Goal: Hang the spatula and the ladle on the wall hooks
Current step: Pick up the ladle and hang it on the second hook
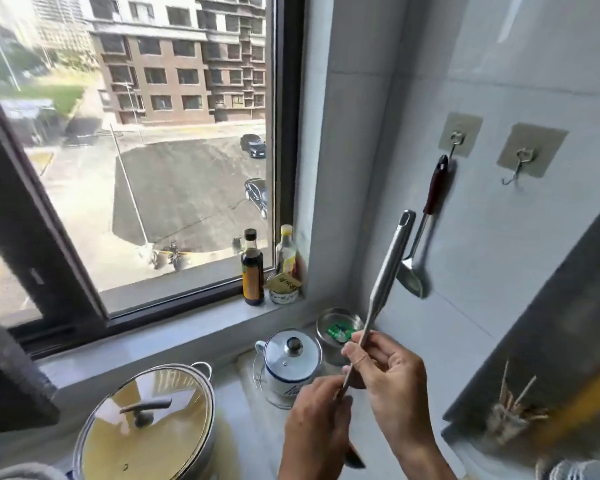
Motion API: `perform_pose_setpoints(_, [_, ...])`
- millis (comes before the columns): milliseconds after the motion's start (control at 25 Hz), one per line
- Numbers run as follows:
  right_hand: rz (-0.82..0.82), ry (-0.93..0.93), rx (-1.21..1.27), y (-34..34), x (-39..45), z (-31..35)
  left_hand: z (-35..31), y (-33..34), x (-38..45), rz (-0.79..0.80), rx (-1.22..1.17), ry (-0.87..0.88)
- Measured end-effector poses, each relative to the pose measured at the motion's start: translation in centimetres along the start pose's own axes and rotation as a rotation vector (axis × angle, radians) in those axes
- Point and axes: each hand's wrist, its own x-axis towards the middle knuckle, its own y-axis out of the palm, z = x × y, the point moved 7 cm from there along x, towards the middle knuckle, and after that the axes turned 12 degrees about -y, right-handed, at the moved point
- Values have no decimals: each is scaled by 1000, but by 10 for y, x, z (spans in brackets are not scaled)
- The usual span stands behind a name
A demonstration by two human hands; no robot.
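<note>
1. Spatula (426,220): hangs by the hole in its dark red handle from the left hook (456,143), blade down and flat against the tiled wall (499,237). This half of the task appears done.
2. Right hook (520,164): bare, just beside the left one on its own adhesive pad. It is judged to be the target for the second utensil.
3. Ladle (388,268): held handle-up and tilted to the right, so that the slotted end of the steel handle points toward the hooks. That end lies below and to the left of the right hook, well apart from it, and overlaps the hanging spatula in this view. The bowl is mostly hidden low behind the hands.
4. Right hand (392,375): closed on the thin shaft of the ladle, thumb and fingertips pinching it just under the thick handle. The high grip probably serves to steer the slot onto the hook.
5. Left hand (317,420): clasps the same shaft lower down, near the bowl, apparently steadying the weight.
6. Position: the ladle runs up through both hands, most of its handle standing free above the right hand.
</note>
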Motion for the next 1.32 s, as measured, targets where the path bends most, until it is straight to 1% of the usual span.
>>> perform_pose_setpoints(120, [-7,-68,-70,-36,44,6,-36,38,32,3,-43,22])
perform_pose_setpoints(160, [-15,-65,-72,-44,56,6,-44,46,39,-1,-54,32])
perform_pose_setpoints(280, [-76,-85,-86,-76,92,8,-63,75,62,5,-50,21])
perform_pose_setpoints(360, [-123,-132,-120,-98,116,11,-73,99,78,59,-36,-12])
perform_pose_setpoints(480, [-169,-130,-142,-119,141,9,-84,122,95,118,19,-42])
perform_pose_setpoints(600, [-203,-109,-172,-130,156,3,-91,136,109,140,45,-52])
perform_pose_setpoints(760, [-229,-109,-189,-138,173,-3,-96,148,125,151,34,4])
perform_pose_setpoints(920, [-258,-80,-207,-144,181,-13,-88,162,138,176,33,15])
perform_pose_setpoints(1080, [-255,-76,-264,-148,181,-28,-76,182,147,218,52,13])
perform_pose_setpoints(1240, [-254,-94,-364,-156,184,-35,-72,197,153,213,66,114])
perform_pose_setpoints(1320, [-241,-110,-465,-161,186,-38,-72,203,156,203,67,170])
